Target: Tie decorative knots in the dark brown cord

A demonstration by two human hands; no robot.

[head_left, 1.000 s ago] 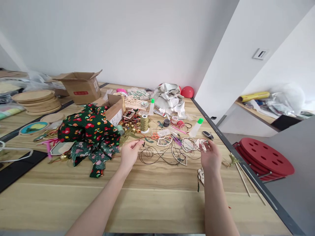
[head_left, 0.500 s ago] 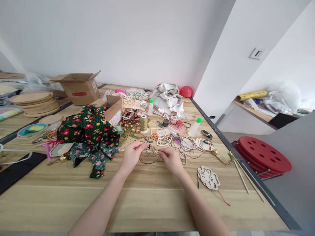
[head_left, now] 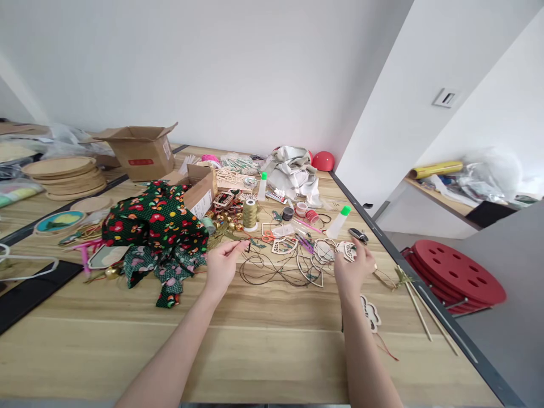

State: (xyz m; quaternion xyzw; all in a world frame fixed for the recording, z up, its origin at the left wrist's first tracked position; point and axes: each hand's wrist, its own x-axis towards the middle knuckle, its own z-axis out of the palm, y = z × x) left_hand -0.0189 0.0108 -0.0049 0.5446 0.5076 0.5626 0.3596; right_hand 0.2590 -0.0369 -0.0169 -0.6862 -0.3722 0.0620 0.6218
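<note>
My left hand [head_left: 223, 265] is closed in a pinch over the table, and a short dark piece of cord [head_left: 249, 247] sticks out at its fingertips. A thin black cord [head_left: 261, 279] lies in loose loops just right of it. My right hand [head_left: 353, 271] is stretched over the right side, thumb and fingers apart, at a cut-out wooden ornament [head_left: 347, 250]; whether it touches the ornament I cannot tell. Under the right forearm lies another wooden tag with lettering [head_left: 370, 313], partly hidden. Beside the cord are wooden frames [head_left: 325, 250] and purple scissors [head_left: 305, 243].
Green patterned fabric [head_left: 157, 221] is heaped at left, before a cardboard box [head_left: 140, 153]. A gold thread spool [head_left: 250, 215], green-capped bottles [head_left: 339, 222] and a grey cloth [head_left: 293, 170] stand or lie farther back. Thin sticks [head_left: 419, 311] lie near the table's right edge.
My right hand has moved right, away from the left hand, to the wooden ornaments, and its fingers have spread. The left hand has shifted slightly left, still pinching the dark cord.
</note>
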